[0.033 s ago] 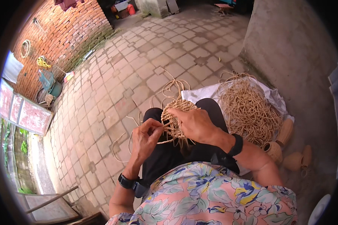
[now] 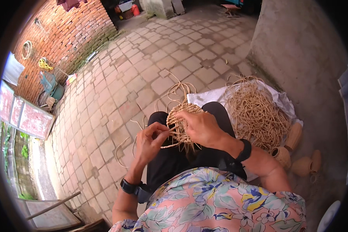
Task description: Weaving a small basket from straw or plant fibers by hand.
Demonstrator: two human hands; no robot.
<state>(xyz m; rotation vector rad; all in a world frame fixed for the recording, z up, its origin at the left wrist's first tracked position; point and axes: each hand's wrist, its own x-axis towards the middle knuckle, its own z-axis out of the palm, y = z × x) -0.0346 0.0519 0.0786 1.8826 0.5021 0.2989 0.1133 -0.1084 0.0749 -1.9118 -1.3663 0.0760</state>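
A small round piece of tan woven cord work (image 2: pixel 186 107) rests over my lap, between my knees. From its left side, my left hand (image 2: pixel 150 142) pinches a strand of cord (image 2: pixel 171 132) between thumb and fingers. My right hand (image 2: pixel 203 128) is closed over the right side of the piece and grips it, the index finger lying along its top. Part of the weave is hidden under that hand. Loose cord ends (image 2: pixel 179 86) trail from the piece toward the paving, ahead and to the left.
At my right, a big tangled heap of tan cord (image 2: pixel 255 112) lies on a white sheet (image 2: pixel 205 97). Several small woven vessels (image 2: pixel 281 155) stand and lie by it, close to a grey wall (image 2: pixel 301 58). Stone paving (image 2: pixel 116 96) stretches ahead to a brick wall (image 2: pixel 69 38).
My left hand has shifted slightly right, closer to the woven piece, still pinching the strand. The fingers of my right hand have moved a little on the piece.
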